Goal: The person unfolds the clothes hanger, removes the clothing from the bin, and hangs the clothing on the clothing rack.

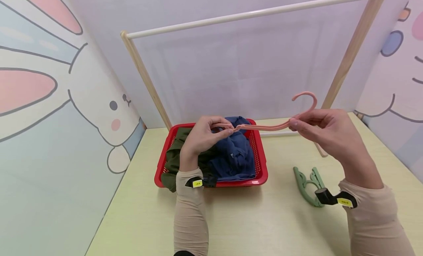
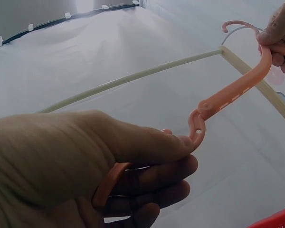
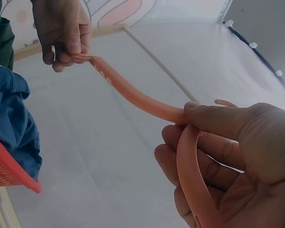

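Note:
Both hands hold a pink folding clothes hanger [image 1: 264, 128] in the air, above the table and partly over the basket. The left hand [image 1: 204, 136] pinches the end of one arm between thumb and fingers, near a small jointed tip seen in the left wrist view. My right hand [image 1: 333, 134] grips the hanger's middle just below its hook [image 1: 310, 98]. In the right wrist view the other arm of the hanger [image 3: 194, 175] lies across the right palm. Under the left hand stands a red basket [image 1: 261, 168] with dark blue clothing [image 1: 236, 153] and dark green clothing [image 1: 175, 157].
A green folded hanger [image 1: 302, 186] lies on the table [image 1: 251, 223] near the right forearm. Behind the basket stands a rack with a white crossbar [image 1: 231, 17] and wooden posts [image 1: 145, 76]. Cartoon-printed walls [image 1: 49, 182] flank the table.

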{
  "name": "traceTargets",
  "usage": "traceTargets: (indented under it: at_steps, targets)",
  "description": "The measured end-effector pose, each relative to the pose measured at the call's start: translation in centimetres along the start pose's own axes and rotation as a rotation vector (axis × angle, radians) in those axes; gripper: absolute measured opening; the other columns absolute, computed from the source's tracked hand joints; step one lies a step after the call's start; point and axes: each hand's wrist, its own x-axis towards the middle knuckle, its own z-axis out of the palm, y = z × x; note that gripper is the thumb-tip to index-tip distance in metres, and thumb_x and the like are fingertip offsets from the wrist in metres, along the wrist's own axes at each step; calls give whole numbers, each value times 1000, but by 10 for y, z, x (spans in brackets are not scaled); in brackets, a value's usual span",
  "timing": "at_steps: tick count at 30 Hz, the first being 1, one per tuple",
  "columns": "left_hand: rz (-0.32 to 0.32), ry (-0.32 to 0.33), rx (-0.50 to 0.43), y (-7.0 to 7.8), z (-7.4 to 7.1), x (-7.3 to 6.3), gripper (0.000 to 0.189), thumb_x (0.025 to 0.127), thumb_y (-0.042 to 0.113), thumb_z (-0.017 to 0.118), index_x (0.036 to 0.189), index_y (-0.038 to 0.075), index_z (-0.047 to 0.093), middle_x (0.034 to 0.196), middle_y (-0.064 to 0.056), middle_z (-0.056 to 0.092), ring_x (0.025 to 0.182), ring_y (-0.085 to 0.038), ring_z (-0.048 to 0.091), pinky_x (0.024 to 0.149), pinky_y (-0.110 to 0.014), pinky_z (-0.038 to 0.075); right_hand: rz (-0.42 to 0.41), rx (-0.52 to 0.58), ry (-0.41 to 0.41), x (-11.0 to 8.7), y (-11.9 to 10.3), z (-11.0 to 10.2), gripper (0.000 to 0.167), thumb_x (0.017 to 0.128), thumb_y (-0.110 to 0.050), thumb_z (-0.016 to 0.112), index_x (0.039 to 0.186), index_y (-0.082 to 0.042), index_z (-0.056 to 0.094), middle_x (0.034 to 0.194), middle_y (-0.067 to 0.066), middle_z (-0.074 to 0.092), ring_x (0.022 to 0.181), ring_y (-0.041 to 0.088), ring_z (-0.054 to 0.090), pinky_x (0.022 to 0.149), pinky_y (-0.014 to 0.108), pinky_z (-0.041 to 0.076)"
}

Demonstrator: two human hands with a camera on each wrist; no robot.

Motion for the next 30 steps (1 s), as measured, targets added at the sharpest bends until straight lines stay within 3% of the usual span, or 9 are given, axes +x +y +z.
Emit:
traceTargets:
  at_steps: [5,10,16,20,24,27,30]
  targets:
    - [-2,2,-13,0,1,1,13,104,11,79,114,3,83,109,-9,82,100,-37,73,71,-30,54,-9,-9,5,-1,-1,-2,19,99,-24,88,116,-15,88,92,-7,83,81,14,68,66,25,50]
    - [3,20,-36,0,2,1,21,104,13,80,122,3,82,117,-9,82,107,-32,76,80,-31,59,-30,-13,25,-2,-1,-5,17,99,-21,89,114,-14,88,91,-7,83,79,14,67,64,26,49]
    - [26,135,-56,-2,-2,-3,40,104,14,80,143,8,74,134,-9,78,113,-28,74,90,-36,60,-36,62,53,-4,3,-14,20,101,-15,86,119,-6,86,98,-4,85,84,12,74,72,17,57]
    - [24,206,-82,-2,-7,-7,45,105,14,78,148,7,70,136,-11,76,118,-30,73,100,-41,62,-33,212,71,-4,7,-25,21,101,-6,82,119,5,82,98,2,86,86,10,80,77,16,62]
    - [23,226,-75,0,-14,-6,47,106,14,76,151,7,67,133,-14,77,119,-31,73,105,-46,60,-6,355,114,-4,10,-34,23,98,-3,85,117,9,80,96,5,86,85,8,80,79,17,63]
    - [31,196,-17,0,-20,-1,42,106,15,76,147,6,70,131,-15,78,117,-29,74,104,-49,60,20,472,157,-4,10,-38,26,95,-2,88,117,10,80,95,7,86,86,9,80,81,19,63]
    - [29,117,70,-4,-22,4,37,106,17,77,141,6,75,132,-13,78,117,-27,73,103,-50,61,28,569,184,-4,10,-40,28,93,1,89,117,12,79,95,10,85,87,12,80,83,21,63]
